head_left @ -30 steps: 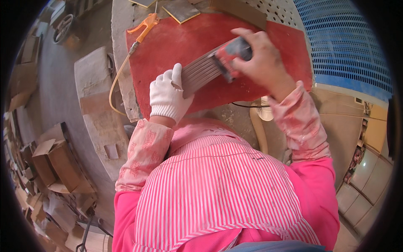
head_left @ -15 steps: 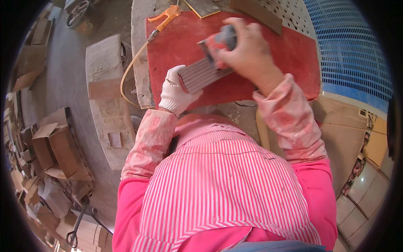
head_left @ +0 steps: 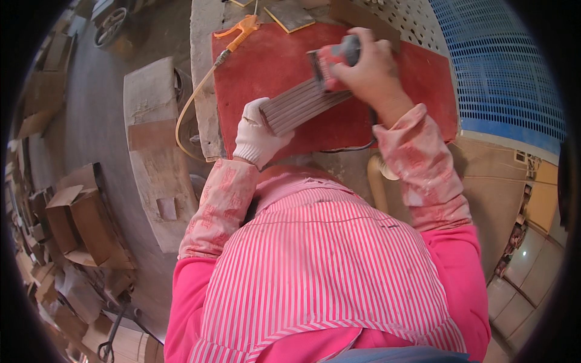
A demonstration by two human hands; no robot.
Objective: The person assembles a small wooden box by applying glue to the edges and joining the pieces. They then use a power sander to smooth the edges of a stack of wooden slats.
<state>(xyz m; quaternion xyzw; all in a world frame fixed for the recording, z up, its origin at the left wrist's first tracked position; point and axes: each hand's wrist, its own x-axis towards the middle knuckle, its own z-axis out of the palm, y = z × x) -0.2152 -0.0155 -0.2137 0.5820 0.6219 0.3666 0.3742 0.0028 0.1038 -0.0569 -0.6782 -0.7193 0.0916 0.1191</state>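
My left hand (head_left: 259, 138), in a white knitted glove, grips the near-left end of a ribbed grey-brown strip of board (head_left: 296, 110). Its fingers wrap round that end, partly hidden beneath the board. The piece is held slanting, its far end rising to the right, above a red mat (head_left: 245, 72). My bare right hand (head_left: 376, 74) is closed round a red and dark grey palm sander (head_left: 328, 65). The sander's flat base is over the far part of the ribbed face; whether it presses on the ribs is hard to make out.
An orange air blow gun (head_left: 243, 29) on a pale hose (head_left: 192, 100) lies at the mat's far left corner. Small board pieces (head_left: 290, 17) sit beyond it. A blue perforated panel (head_left: 502, 72) stands right, a worn bench (head_left: 157, 163) left, and cardboard boxes (head_left: 88, 224) farther left.
My right hand has shifted the sander a little right along the board. My left hand keeps its grip almost in place. The black cord near the mat's front edge shows more.
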